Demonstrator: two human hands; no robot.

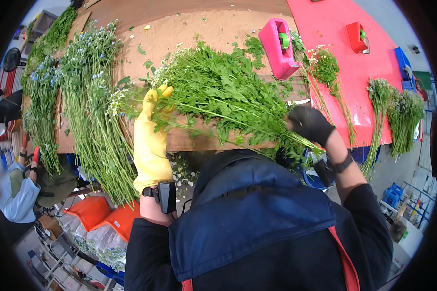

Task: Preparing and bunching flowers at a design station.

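My left hand [156,105], in a yellow rubber glove, grips a leafy stem with small white flowers [117,103] near its flowering end. The stem slants down to the right along the table's near edge. Beside it lies a large heap of green leafy stems [222,83], white blossoms at its left end and bare stems at its right. My right hand [310,124], in a black glove, is blurred at the heap's bare stem ends; whether its hidden fingers hold anything is unclear. A thin, pale, curved object [298,102] shows just above that hand.
Blue-flowered bunches [91,80] overhang the table [160,25] at left. A pink tape dispenser [278,47] and a red one [357,37] stand at right. Small bunches [406,118] lie on the red table cover [331,29]. Orange covers [89,212] and a co-worker [16,189] are at left.
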